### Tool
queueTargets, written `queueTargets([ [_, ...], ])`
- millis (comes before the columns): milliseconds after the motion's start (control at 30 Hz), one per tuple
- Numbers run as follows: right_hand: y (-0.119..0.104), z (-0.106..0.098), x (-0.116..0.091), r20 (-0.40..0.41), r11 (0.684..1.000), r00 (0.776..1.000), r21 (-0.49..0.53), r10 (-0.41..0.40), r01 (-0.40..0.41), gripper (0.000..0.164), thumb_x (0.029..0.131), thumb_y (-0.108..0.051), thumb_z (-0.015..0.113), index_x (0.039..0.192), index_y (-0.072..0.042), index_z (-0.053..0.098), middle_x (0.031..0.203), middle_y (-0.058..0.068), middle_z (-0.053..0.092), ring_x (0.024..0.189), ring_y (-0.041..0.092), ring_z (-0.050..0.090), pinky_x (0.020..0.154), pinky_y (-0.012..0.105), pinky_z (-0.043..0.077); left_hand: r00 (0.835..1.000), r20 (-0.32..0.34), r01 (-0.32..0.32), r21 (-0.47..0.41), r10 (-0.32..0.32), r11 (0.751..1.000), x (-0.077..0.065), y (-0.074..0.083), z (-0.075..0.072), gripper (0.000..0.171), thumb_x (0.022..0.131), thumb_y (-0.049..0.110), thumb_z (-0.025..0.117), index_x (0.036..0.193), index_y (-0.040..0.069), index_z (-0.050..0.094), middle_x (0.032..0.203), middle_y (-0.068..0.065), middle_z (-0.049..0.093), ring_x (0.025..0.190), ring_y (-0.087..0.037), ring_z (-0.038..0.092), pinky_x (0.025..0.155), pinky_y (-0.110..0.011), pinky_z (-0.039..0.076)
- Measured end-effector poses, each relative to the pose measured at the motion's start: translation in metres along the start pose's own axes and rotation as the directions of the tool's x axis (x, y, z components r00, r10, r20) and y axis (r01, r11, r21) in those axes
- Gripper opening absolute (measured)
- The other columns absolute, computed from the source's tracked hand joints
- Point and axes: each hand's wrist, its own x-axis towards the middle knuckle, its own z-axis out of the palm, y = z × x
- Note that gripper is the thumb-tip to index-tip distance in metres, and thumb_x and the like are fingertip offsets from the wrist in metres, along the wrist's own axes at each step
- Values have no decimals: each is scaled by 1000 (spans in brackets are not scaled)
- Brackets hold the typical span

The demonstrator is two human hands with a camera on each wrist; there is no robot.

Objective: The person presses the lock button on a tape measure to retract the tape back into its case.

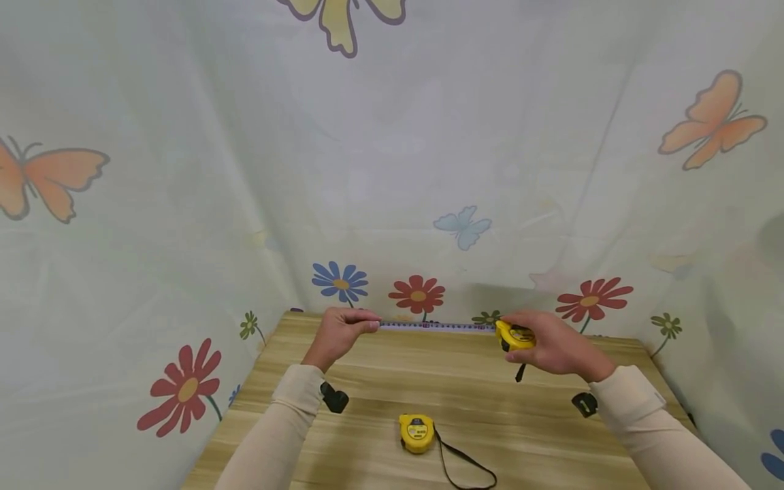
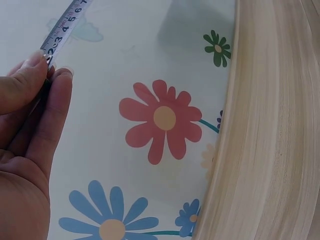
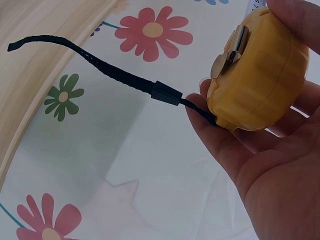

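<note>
A yellow tape measure (image 1: pixel 515 336) is held in my right hand (image 1: pixel 554 344), above the far part of the table. Its white blade (image 1: pixel 437 327) stretches leftward in a nearly level line. My left hand (image 1: pixel 343 333) pinches the blade's free end between thumb and fingers; the left wrist view shows low numbers on the blade (image 2: pixel 64 31) just past the fingertips. In the right wrist view, the fingers and thumb of my right hand (image 3: pixel 280 170) wrap the yellow case (image 3: pixel 265 75), which has a metal clip and a dangling black strap (image 3: pixel 120 75).
A second yellow tape measure (image 1: pixel 417 434) lies on the wooden table (image 1: pixel 361 388) near the front, its black strap (image 1: pixel 465 459) trailing to the right. A pale curtain (image 1: pixel 392 156) printed with flowers and butterflies stands behind the table and along its sides.
</note>
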Motion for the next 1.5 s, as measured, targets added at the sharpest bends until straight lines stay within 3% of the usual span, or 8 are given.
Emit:
queueTargets([
  [133, 0, 0, 0, -7, 1000, 1000, -5, -3, 3, 60, 89, -31, 84, 138, -3, 64, 114, 3, 70, 91, 11, 59, 81, 31, 56, 1000, 1, 2, 2, -2, 1000, 0, 1, 1, 10, 93, 15, 79, 102, 12, 85, 106, -9, 80, 92, -17, 75, 90, -42, 63],
  [400, -1, 1, 0, -8, 1000, 1000, -3, -6, 6, 58, 89, -31, 84, 137, -4, 65, 114, 2, 69, 91, 11, 58, 81, 31, 56, 1000, 7, 10, -7, -10, 1000, -1, 4, 2, 12, 94, 15, 79, 103, 10, 84, 107, -10, 80, 93, -16, 75, 84, -27, 61],
  [600, -3, 1, 0, 2, 1000, 1000, 3, -6, 6, 57, 89, -31, 84, 136, -4, 65, 113, 2, 69, 91, 11, 58, 81, 31, 56, 1000, 19, 14, -17, -13, 1000, -2, 5, 5, 15, 94, 15, 79, 105, 5, 83, 106, -11, 80, 93, -17, 75, 84, -28, 62],
  [900, -2, 1, -1, -3, 1000, 1000, -9, -17, 17, 59, 89, -26, 84, 138, -2, 64, 118, 5, 70, 92, 10, 60, 82, 32, 57, 1000, 23, -8, -27, 8, 1000, -1, 2, 6, 13, 94, 14, 78, 105, 8, 84, 107, -11, 80, 94, -16, 77, 89, -39, 64],
  [1500, -3, 2, -3, 0, 1000, 1000, 11, -10, 10, 59, 89, -27, 84, 137, -1, 63, 115, 5, 69, 91, 11, 59, 81, 30, 57, 999, 47, 6, -39, -4, 999, -1, 6, 11, 16, 94, 14, 78, 107, 4, 82, 104, -11, 81, 93, -16, 76, 84, -29, 63],
])
